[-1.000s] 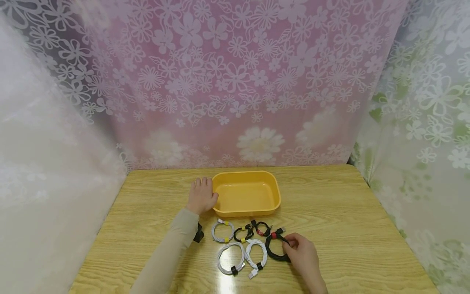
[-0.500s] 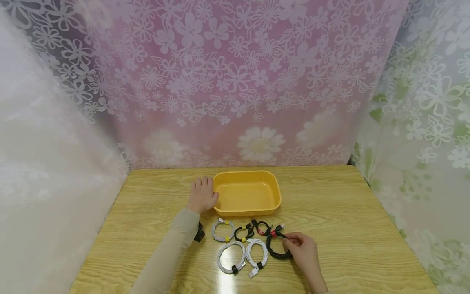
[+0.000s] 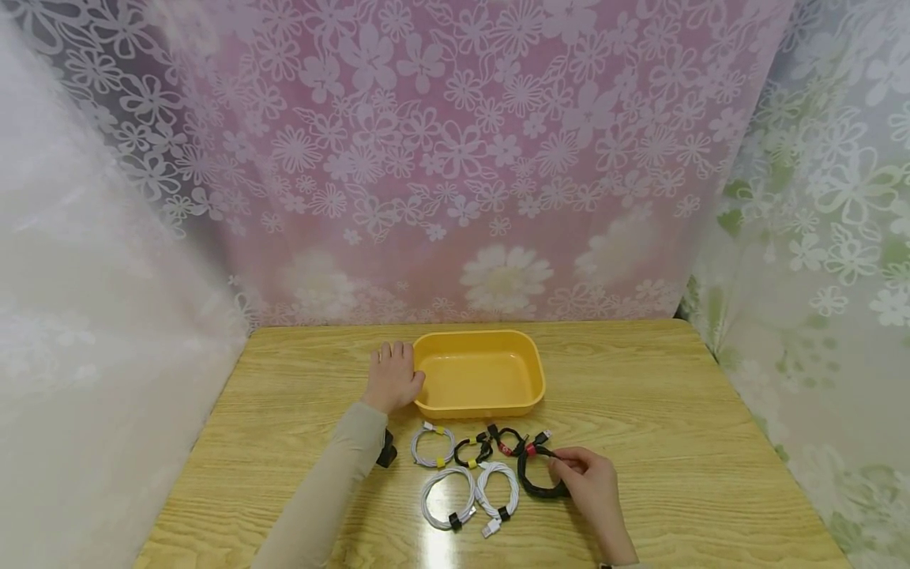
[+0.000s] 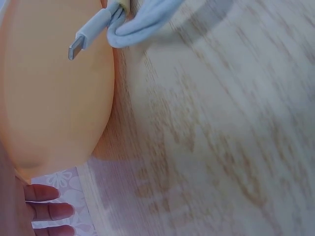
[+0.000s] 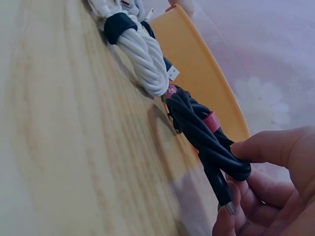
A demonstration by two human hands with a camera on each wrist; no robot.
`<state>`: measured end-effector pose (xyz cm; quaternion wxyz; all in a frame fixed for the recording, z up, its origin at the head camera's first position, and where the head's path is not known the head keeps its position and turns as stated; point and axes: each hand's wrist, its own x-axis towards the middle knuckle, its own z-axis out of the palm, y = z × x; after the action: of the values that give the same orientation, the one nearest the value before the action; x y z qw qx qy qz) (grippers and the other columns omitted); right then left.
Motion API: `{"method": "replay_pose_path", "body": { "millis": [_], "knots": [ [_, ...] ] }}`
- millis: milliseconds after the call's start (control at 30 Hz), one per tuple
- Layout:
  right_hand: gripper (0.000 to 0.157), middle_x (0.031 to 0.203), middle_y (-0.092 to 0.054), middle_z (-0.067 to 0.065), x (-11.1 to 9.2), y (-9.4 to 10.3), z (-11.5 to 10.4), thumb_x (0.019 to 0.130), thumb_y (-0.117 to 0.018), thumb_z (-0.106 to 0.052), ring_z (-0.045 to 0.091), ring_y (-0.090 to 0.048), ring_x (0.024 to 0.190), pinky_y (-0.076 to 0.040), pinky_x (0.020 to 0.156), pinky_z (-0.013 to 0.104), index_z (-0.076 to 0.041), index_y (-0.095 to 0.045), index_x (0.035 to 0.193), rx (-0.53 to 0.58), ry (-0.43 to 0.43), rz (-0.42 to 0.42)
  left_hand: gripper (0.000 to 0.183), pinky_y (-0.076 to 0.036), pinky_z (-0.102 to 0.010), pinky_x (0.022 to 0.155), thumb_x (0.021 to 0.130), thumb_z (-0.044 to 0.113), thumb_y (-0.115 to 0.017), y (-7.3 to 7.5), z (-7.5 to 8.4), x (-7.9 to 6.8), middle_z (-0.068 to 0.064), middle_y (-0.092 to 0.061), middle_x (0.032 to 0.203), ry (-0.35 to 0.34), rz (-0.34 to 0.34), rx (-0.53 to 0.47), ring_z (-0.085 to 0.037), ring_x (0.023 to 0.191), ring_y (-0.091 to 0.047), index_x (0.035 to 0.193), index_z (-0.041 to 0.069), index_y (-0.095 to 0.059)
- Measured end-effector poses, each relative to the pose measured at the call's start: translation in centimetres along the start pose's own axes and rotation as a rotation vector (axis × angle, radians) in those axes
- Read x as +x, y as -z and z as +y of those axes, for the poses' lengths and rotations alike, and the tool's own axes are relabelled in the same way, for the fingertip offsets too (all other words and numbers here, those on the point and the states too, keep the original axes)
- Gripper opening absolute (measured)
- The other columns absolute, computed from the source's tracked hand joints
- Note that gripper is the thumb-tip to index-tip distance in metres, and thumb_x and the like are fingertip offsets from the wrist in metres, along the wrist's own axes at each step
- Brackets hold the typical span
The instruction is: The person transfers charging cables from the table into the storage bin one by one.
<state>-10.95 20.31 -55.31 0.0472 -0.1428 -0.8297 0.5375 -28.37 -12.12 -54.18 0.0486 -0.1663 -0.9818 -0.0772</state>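
Note:
My left hand [image 3: 393,379] holds the left end of a yellow plastic bin [image 3: 529,411], its thumb over the rim and its fingers along the outside. In the left wrist view, fingertips [image 4: 51,211] show past the bin's wall. My right hand [image 3: 592,484] pinches a coiled black cable [image 3: 535,488] by its right side, between thumb and fingers. A red strap [image 5: 212,121] binds this coil, and a metal plug end [image 5: 229,208] hangs by the fingers in the right wrist view. The bin has nothing in it.
Left of the black coil lie two white coiled cables [image 3: 510,501] with black straps. Behind them are a grey-white coil [image 3: 415,456], a small black coil with yellow straps [image 3: 472,464] and a black one with a red tag [image 3: 505,449]. A black object [image 3: 387,454] is partly under the left sleeve.
My right hand and the black coil have shifted slightly up and right, the coil tilting a little. The left hand and the bin stay where they were.

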Motion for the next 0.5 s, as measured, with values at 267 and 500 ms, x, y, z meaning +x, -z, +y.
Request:
{"method": "replay_pose_path", "body": {
  "millis": [267,500],
  "knots": [
    [0.013,0.084,-0.070,0.010,0.1,0.2,-0.7,0.084,-0.074,-0.002,0.011,-0.058,0.067,-0.047,0.057,0.022,0.004,-0.074,0.096,0.014,-0.019,-0.011,0.031,-0.032,-0.053,0.087,0.099,0.027,-0.045,0.0,0.0,0.1,-0.019,-0.050,0.113,0.003,0.005,0.010,-0.038,0.098,-0.041,0.114,0.001,-0.050],
    [0.014,0.084,-0.069,0.008,0.3,0.3,-1.2,0.086,-0.074,-0.005,0.014,-0.058,0.070,-0.047,0.058,0.023,0.003,-0.074,0.097,0.023,-0.021,-0.018,0.023,-0.029,-0.046,0.079,0.099,0.025,-0.047,0.2,0.2,0.1,-0.016,-0.047,0.101,-0.001,0.016,0.031,-0.034,0.087,-0.037,0.104,0.003,-0.049]
  ]
}}
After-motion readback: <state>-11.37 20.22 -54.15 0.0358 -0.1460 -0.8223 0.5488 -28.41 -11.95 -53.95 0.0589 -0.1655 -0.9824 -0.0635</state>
